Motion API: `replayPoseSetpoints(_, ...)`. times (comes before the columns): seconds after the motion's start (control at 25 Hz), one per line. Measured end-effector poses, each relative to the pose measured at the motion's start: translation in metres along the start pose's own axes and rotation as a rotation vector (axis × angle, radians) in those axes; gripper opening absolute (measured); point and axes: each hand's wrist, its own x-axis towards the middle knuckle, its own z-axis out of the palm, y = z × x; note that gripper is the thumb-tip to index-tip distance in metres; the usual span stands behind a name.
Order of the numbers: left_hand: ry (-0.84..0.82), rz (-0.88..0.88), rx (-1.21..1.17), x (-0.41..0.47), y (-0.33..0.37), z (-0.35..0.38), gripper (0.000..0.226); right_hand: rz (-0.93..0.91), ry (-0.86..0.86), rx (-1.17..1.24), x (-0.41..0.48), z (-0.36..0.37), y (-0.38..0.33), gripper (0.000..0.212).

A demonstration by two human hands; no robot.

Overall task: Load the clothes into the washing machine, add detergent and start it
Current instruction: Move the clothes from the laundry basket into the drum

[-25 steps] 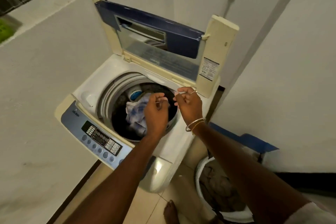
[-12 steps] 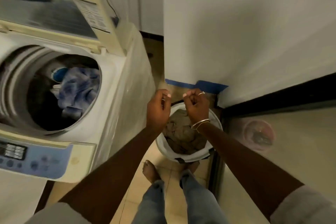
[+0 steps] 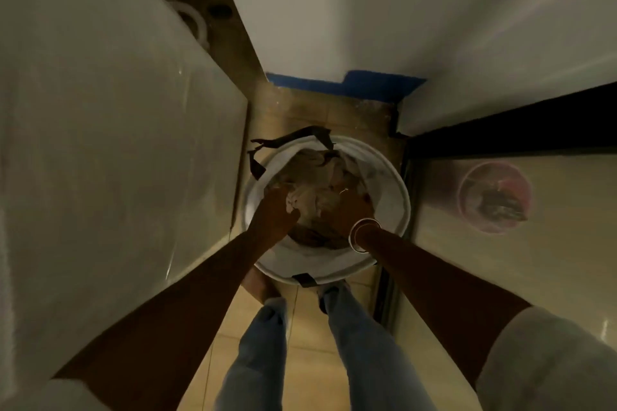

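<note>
Bending over a round white laundry basket (image 3: 402,197), the person is reaching both arms straight down into it. The left hand (image 3: 273,217) is sinking into the near-left side of the clothes (image 3: 317,183), and its grip is looking narrow: the fingers are curling in, and a pale fold of cloth is bunching up against the thumb. The right hand (image 3: 354,208) is lying on the right side of the pile with its fingers going down into the fabric; the light is dim and the hand is blurring, so I cannot tell how far its grip is closing. A thin bangle (image 3: 362,235) is circling that wrist.

The clothes are sitting crumpled in a heap inside the basket, beige and brownish, filling most of the bottom. A dark strap (image 3: 290,138) is flopping over the far rim.

The basket is standing on the tiled floor (image 3: 307,354), just beside the pale side panel of the washing machine (image 3: 117,143) on the left. The person's legs in jeans (image 3: 253,360) are standing right up against the basket's near edge. A pink tub (image 3: 494,197) is showing dimly through a glassy panel on the right, and a strip of blue tape (image 3: 344,83) is running along the foot of the far wall (image 3: 334,10).
</note>
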Motion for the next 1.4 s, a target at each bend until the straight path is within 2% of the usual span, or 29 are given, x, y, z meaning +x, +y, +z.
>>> replayPoseSetpoints(0.04,-0.02,-0.02,-0.003,0.017,-0.013,0.011,0.057,0.003,-0.022,-0.073,0.015,0.012,0.005,0.111)
replayPoseSetpoints(0.16,-0.029,-0.026,0.091,0.08,-0.057,0.042,0.077,-0.123,-0.022,-0.187,0.07,0.051,0.023,0.103)
replayPoseSetpoints(0.24,-0.015,0.046,0.313,0.124,-0.086,0.062,0.094,-0.193,0.056,-0.24,0.11,0.081,0.029,0.112)
replayPoseSetpoints(0.4,-0.122,0.127,0.75,0.182,-0.121,0.088,0.117,-0.084,0.114,-0.293,0.156,0.121,0.028,0.132)
replayPoseSetpoints(0.44,-0.141,0.121,0.83,0.19,-0.127,0.093,0.123,-0.055,0.161,-0.319,0.16,0.125,0.026,0.127)
replayPoseSetpoints(0.52,-0.149,0.113,0.889,0.198,-0.136,0.1,0.133,-0.077,0.28,-0.413,0.166,0.128,0.026,0.098)
replayPoseSetpoints(0.6,-0.17,0.118,0.847,0.196,-0.137,0.1,0.135,-0.139,0.233,-0.413,0.169,0.12,0.026,0.068)
replayPoseSetpoints(0.68,-0.197,0.12,0.751,0.186,-0.131,0.093,0.133,-0.217,0.194,-0.389,0.161,0.103,0.023,0.052)
replayPoseSetpoints(0.84,-0.133,0.072,0.565,0.149,-0.113,0.067,0.148,-0.36,0.402,-0.307,0.115,0.065,0.007,0.03)
replayPoseSetpoints(1.0,-0.108,0.126,0.42,0.095,-0.081,0.04,0.155,-0.382,0.457,-0.124,0.047,0.03,0.005,0.045)
replayPoseSetpoints(1.16,-0.014,0.281,0.338,0.043,-0.054,0.02,0.14,-0.423,0.488,0.065,-0.015,0.016,0.002,0.056)
replayPoseSetpoints(1.32,0.114,0.307,0.223,-0.016,-0.016,-0.007,0.14,-0.498,0.603,0.212,-0.081,-0.004,-0.022,0.059)
replayPoseSetpoints(1.4,0.188,0.318,0.047,-0.043,0.004,-0.027,0.115,-0.571,0.644,0.305,-0.11,-0.02,-0.038,0.055)
